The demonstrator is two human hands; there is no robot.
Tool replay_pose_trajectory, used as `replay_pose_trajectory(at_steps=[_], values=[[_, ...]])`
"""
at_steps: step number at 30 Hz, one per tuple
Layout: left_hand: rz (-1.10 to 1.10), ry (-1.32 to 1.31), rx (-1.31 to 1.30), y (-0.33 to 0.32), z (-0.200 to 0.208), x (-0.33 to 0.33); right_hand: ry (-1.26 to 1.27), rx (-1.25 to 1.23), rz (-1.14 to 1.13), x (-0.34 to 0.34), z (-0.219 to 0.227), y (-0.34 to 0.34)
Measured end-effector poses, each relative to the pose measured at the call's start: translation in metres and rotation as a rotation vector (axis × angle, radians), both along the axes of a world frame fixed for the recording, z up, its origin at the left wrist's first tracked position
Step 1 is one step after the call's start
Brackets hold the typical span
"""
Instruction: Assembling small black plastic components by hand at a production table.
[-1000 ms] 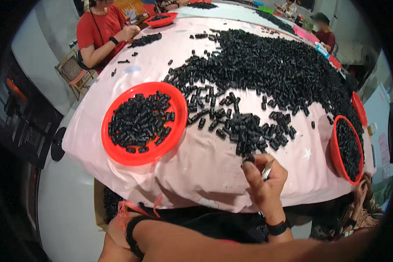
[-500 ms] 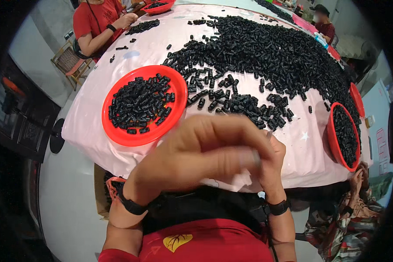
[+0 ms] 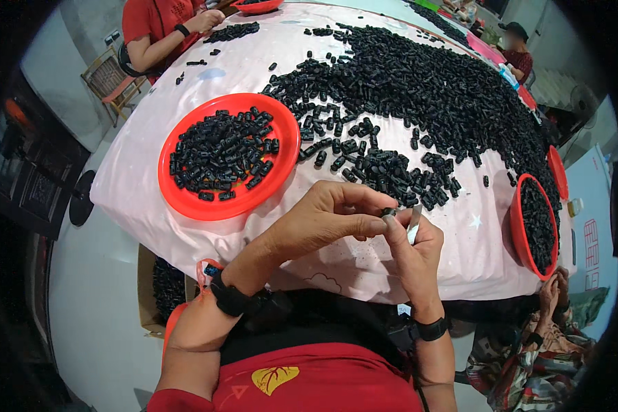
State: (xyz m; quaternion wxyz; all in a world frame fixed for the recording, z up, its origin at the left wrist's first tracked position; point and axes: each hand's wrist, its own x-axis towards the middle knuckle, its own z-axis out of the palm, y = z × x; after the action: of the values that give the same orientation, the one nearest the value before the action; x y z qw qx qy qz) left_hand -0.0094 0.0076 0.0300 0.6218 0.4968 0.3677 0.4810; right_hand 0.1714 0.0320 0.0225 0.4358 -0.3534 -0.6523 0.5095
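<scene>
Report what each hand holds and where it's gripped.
Left hand: small black cylindrical piece, gripped part unclear. Right hand: thin, flat silver-white strip, by its lower end.

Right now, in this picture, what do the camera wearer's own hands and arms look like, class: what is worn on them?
The left hand and right hand are both gloveless. Each wrist has a black band: left band, right band. The forearms are bare; a red sleeve shows on the left arm.
</scene>
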Motion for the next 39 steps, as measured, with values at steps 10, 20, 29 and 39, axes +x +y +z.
replay_pose_trajectory(at_steps=[10,20,29,39], values=[[-0.123,-0.116,-0.019,0.002,-0.011,-0.001,0.038,-0.094,0.020,0.000,-0.002,-0.001],[-0.070,-0.151,-0.001,0.000,-0.011,0.006,-0.008,0.162,-0.156,-0.001,-0.005,0.001],[-0.071,-0.196,-0.077,0.001,-0.012,0.004,0.034,0.135,-0.120,0.000,-0.002,0.001],[-0.016,-0.172,-0.060,0.001,-0.014,0.010,0.091,0.100,-0.136,0.000,-0.003,0.002]])
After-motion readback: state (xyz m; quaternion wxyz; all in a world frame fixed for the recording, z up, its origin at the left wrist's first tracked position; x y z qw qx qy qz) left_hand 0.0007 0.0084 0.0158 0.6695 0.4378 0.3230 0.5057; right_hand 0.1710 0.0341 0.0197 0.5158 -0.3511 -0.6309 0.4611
